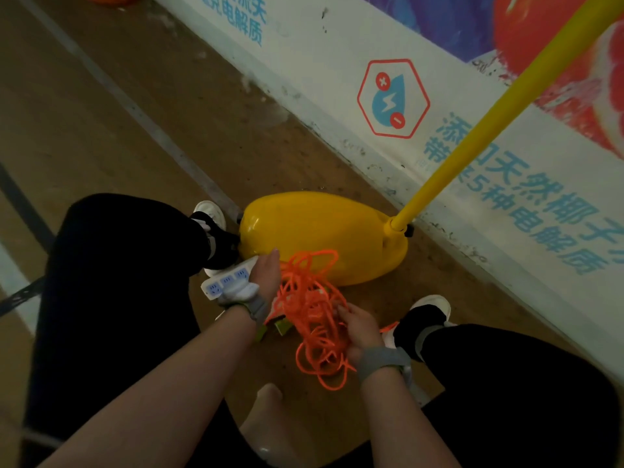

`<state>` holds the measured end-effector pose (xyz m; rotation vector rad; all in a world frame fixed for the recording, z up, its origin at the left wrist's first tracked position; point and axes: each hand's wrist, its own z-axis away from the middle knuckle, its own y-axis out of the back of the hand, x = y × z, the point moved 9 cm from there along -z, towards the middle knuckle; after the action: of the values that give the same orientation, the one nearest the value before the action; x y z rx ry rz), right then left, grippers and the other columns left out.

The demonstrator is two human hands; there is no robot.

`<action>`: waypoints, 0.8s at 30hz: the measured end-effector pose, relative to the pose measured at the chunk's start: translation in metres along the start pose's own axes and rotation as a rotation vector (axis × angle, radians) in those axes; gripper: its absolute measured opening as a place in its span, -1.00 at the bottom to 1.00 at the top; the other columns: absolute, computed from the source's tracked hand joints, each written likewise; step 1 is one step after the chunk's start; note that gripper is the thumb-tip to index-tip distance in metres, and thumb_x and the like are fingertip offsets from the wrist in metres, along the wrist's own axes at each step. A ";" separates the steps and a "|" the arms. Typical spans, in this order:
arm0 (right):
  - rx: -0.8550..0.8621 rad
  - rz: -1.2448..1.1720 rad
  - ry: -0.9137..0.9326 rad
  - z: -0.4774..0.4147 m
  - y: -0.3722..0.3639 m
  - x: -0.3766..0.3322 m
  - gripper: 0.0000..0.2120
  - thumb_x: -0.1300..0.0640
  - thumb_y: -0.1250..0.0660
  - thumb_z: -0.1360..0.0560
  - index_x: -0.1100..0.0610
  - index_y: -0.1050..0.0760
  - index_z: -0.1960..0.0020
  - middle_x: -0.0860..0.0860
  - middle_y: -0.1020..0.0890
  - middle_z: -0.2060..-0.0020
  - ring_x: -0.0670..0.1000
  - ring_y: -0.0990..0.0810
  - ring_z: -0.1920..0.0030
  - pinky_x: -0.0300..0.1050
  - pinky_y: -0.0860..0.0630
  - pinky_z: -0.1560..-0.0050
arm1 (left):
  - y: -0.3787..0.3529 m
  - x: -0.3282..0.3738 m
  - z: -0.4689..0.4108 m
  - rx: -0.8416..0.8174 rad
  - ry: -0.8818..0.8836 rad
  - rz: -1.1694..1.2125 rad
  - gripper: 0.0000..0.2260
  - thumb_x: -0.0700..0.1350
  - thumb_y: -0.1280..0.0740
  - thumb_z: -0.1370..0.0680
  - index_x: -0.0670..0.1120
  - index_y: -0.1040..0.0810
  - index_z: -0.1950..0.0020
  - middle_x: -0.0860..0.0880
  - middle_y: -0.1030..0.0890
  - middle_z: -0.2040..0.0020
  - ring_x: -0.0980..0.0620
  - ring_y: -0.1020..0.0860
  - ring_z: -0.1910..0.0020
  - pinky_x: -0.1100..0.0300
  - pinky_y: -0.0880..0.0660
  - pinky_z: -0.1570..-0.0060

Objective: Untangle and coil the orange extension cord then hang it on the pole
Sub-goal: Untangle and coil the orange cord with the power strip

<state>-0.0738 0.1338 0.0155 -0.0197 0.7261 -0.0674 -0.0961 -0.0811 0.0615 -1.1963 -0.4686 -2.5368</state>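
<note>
The orange extension cord (312, 309) hangs in a tangled bundle of loops between my knees, just in front of the yellow base (324, 231). My left hand (266, 275) grips the cord's white power strip (226, 282), which sticks out to the left. My right hand (358, 327) grips the tangled loops from the right side. The yellow pole (499, 113) rises from the base's right end, slanting up to the top right corner.
A wall banner (456, 136) with blue lettering runs behind the pole. My black-trousered legs and black-and-white shoes (425, 315) flank the cord. A pale rounded object (270, 423) sits below on the brown floor (152, 113), which has grey lines.
</note>
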 end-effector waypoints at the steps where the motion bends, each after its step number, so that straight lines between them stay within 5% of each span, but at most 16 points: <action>1: 0.004 -0.109 -0.037 0.001 0.000 0.000 -0.81 0.27 -0.21 -0.57 0.16 -0.58 0.11 0.11 -0.65 0.31 0.11 -0.58 0.26 0.16 -0.52 0.00 | 0.001 -0.006 0.000 0.004 0.037 -0.068 -0.53 0.07 -0.04 -0.66 -0.27 -0.43 -0.30 -0.31 -0.47 -0.26 -0.26 -0.45 -0.23 0.06 -0.36 -0.08; 5: 0.057 -0.421 -0.040 -0.003 0.007 -0.007 -0.80 0.30 -0.14 -0.59 0.15 -0.52 0.07 0.15 -0.64 0.26 0.10 -0.61 0.29 -0.01 -0.59 0.29 | -0.027 -0.048 0.010 -0.269 0.187 -0.273 -0.32 0.40 -0.20 -0.43 -0.20 -0.56 -0.12 -0.26 -0.60 -0.05 -0.20 -0.58 0.00 0.02 -0.50 -0.02; 9: -0.021 -0.462 0.019 0.000 0.001 -0.016 -0.84 0.21 -0.17 -0.59 0.12 -0.52 0.07 0.13 -0.65 0.29 0.09 -0.63 0.33 0.00 -0.54 0.20 | -0.077 -0.044 0.060 -0.693 0.391 0.191 -0.73 0.05 -0.21 -0.59 -0.12 -0.52 -0.12 -0.13 -0.56 -0.02 -0.09 -0.54 -0.02 0.01 -0.49 -0.03; 13: -0.099 -0.269 0.073 0.009 -0.011 -0.022 -0.92 0.21 -0.33 -0.48 0.12 -0.49 0.02 0.13 -0.64 0.22 0.09 -0.61 0.27 0.05 -0.53 0.17 | -0.064 -0.038 0.039 -0.489 0.381 0.312 -0.76 0.00 -0.15 -0.57 -0.12 -0.51 0.06 -0.10 -0.56 0.18 -0.01 -0.51 0.20 0.15 -0.42 0.16; 17: -0.118 -0.052 0.113 0.015 -0.022 -0.021 -0.73 0.31 -0.38 -0.45 0.16 -0.50 -0.12 0.23 -0.62 -0.02 0.22 -0.60 0.03 0.33 -0.50 -0.09 | -0.049 -0.046 0.036 -0.487 0.377 0.061 -0.67 0.16 -0.25 -0.54 -0.07 -0.55 -0.08 -0.09 -0.59 0.00 -0.07 -0.51 -0.04 0.05 -0.41 0.05; 20: -0.063 -0.123 0.076 0.017 -0.023 -0.020 -0.82 0.30 -0.34 -0.48 0.13 -0.56 -0.05 0.20 -0.66 0.11 0.15 -0.63 0.19 0.26 -0.54 0.01 | -0.058 -0.052 0.042 -0.596 0.363 0.019 -0.79 -0.21 -0.31 -0.52 -0.15 -0.52 -0.15 -0.17 -0.57 -0.12 -0.09 -0.53 -0.08 -0.07 -0.45 -0.15; 24: 0.085 -0.432 -0.054 0.008 0.000 -0.011 -0.85 0.31 -0.21 -0.55 0.20 -0.55 0.08 0.15 -0.65 0.38 0.04 -0.61 0.43 -0.05 -0.59 0.33 | -0.073 -0.044 0.052 -0.703 0.428 0.372 -0.72 -0.45 -0.11 -0.52 -0.19 -0.49 -0.07 -0.19 -0.55 -0.01 -0.09 -0.54 0.00 0.06 -0.51 -0.09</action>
<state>-0.0764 0.1350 0.0286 -0.0962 0.6542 -0.5085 -0.0628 0.0113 0.0467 -0.7652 0.7284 -2.5607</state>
